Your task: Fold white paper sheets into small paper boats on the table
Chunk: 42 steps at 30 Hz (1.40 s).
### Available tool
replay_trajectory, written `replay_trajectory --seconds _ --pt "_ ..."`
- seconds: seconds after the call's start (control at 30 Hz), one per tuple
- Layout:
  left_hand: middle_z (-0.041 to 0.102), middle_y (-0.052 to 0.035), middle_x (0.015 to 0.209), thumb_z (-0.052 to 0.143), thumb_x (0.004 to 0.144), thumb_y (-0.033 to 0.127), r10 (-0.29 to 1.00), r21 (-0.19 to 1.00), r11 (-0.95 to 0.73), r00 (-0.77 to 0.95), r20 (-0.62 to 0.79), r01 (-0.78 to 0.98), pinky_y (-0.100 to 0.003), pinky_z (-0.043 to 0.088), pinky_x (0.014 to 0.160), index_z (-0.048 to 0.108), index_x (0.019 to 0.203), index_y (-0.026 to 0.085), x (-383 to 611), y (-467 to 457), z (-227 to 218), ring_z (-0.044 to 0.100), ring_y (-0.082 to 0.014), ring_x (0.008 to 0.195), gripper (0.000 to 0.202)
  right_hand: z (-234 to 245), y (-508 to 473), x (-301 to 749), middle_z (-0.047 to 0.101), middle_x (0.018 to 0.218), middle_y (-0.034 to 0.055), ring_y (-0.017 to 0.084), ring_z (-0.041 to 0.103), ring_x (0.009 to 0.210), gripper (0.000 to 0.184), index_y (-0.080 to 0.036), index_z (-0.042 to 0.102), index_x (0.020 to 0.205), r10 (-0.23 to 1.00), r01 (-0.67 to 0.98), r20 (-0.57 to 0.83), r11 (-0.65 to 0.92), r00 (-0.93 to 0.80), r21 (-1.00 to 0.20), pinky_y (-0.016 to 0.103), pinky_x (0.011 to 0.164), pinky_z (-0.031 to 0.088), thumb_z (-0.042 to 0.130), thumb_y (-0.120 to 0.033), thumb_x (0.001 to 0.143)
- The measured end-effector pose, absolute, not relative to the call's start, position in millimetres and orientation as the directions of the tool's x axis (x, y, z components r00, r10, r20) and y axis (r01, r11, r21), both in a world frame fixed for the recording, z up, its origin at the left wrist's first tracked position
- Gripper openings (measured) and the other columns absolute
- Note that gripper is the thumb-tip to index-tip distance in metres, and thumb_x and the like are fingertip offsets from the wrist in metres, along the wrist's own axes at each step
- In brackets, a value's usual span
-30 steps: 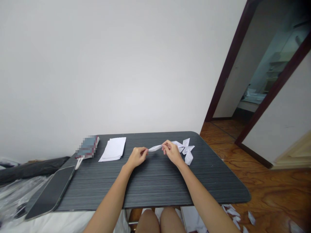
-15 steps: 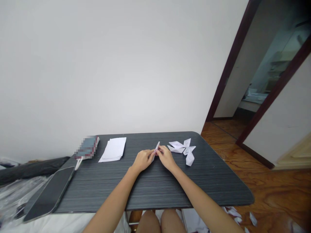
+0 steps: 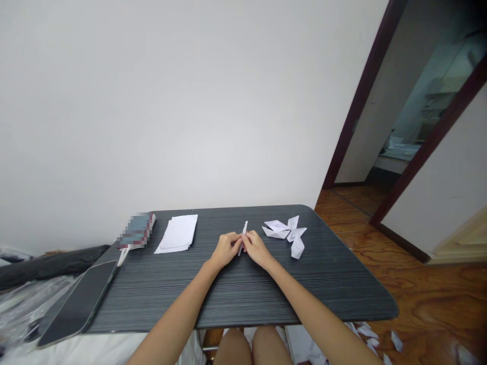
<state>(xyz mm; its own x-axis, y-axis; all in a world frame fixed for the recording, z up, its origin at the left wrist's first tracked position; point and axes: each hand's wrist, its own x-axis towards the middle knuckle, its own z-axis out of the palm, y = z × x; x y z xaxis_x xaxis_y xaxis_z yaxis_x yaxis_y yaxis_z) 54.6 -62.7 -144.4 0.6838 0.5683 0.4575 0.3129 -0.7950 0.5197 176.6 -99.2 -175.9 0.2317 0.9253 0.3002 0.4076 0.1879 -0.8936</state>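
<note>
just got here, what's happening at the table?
A person sits at a dark table and pinches a small folded paper between the left hand and right hand, held nearly upright. Finished paper folds lie to the right. A stack of sheets and a tablet lie to the left. Paper scraps litter the floor.

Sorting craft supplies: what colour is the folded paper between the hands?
White, in the head view: folded paper.
</note>
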Motion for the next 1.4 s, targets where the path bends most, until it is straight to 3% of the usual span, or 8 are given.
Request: replay_trajectory --seconds 0.07,0.2,0.47,0.67,0.9,1.03,1.17,1.4 --pt "0.050 -0.0001 0.055 0.036 0.083 0.030 0.593 0.552 -0.772 0.670 0.447 0.315 -0.019 0.035 0.055 0.062 0.062 0.014 55.1 -63.2 -143.1 0.044 -0.0084 0.052 0.037 -175.6 -98.8 176.5 0.044 0.075 0.0025 0.008 0.047 0.051 0.026 -0.015 0.058 0.070 0.930 0.347 0.279 0.186 0.239 -0.919 0.025 0.051 0.045 0.038 -0.029 0.081" --pt "0.054 -0.0015 0.060 0.039 0.082 0.033 0.617 0.604 -0.741 0.653 0.439 0.295 -0.019 0.036 0.055 0.065 0.069 0.014 55.8 -66.0 -139.4 0.047 -0.0089 0.054 0.035 -172.8 -98.9 179.9 0.045 0.070 0.0020 0.011 0.048 0.058 0.023 -0.016 0.061 0.068 0.906 0.347 0.330 0.229 0.266 -0.910 0.024 0.055 0.045 0.042 -0.025 0.079" --pt "0.055 -0.0030 0.063 0.040 0.081 0.030 0.612 0.540 -0.778 0.583 0.535 0.321 -0.020 0.036 0.053 0.065 0.078 0.014 58.6 -66.1 -146.5 0.047 -0.0093 0.054 0.030 -162.6 -105.4 179.8 0.050 0.066 0.0025 0.014 0.050 0.063 0.020 -0.017 0.062 0.070 0.855 0.483 0.448 0.286 0.261 -0.828 0.025 0.060 0.042 0.043 -0.020 0.077" --pt "0.052 -0.0025 0.059 0.041 0.080 0.024 0.599 0.464 -0.801 0.525 0.605 0.379 -0.020 0.037 0.054 0.064 0.079 0.014 61.0 -66.0 -154.4 0.046 -0.0099 0.054 0.025 -153.9 -115.7 170.7 0.056 0.064 0.0052 0.015 0.051 0.057 0.019 -0.017 0.059 0.071 0.810 0.708 0.501 0.160 0.305 -0.688 0.024 0.055 0.035 0.042 -0.021 0.077" --pt "0.057 -0.0031 0.065 0.041 0.078 0.018 0.647 0.492 -0.762 0.479 0.593 0.421 -0.021 0.040 0.057 0.058 0.094 0.016 61.8 -64.0 -157.3 0.050 -0.0104 0.057 0.024 -153.5 -116.0 173.8 0.059 0.054 0.0073 0.017 0.053 0.049 0.025 -0.018 0.059 0.060 0.793 0.764 0.473 0.014 0.384 -0.645 0.025 0.049 0.031 0.043 -0.025 0.078" --pt "0.056 0.0011 0.057 0.042 0.078 0.022 0.736 0.657 -0.665 0.463 0.494 0.354 -0.019 0.041 0.049 0.053 0.103 0.016 62.8 -60.1 -160.4 0.050 -0.0083 0.047 0.028 -153.5 -116.8 177.4 0.060 0.055 0.0042 0.014 0.053 0.045 0.022 -0.020 0.063 0.079 0.809 0.637 0.472 0.162 0.352 -0.753 0.023 0.046 0.036 0.041 -0.024 0.078" --pt "0.053 0.0033 0.049 0.043 0.078 0.028 0.801 0.854 -0.499 0.455 0.389 0.148 -0.018 0.039 0.037 0.052 0.100 0.014 62.1 -55.9 -156.7 0.049 -0.0081 0.036 0.028 -152.7 -112.9 182.2 0.059 0.050 0.0005 0.014 0.053 0.038 0.030 -0.019 0.059 0.100 0.866 0.386 0.369 0.230 0.338 -0.893 0.024 0.040 0.042 0.041 -0.029 0.079" --pt "0.064 -0.0052 0.068 0.054 0.069 0.028 0.878 0.963 -0.226 0.397 0.267 -0.147 -0.027 0.050 0.055 0.062 0.085 0.009 58.2 -47.4 -146.0 0.058 -0.0127 0.051 0.026 -149.1 -104.9 187.6 0.064 0.060 0.0043 0.016 0.060 0.050 0.040 -0.011 0.058 0.103 0.948 -0.083 0.216 0.241 0.234 -0.967 0.029 0.048 0.049 0.054 -0.031 0.068"
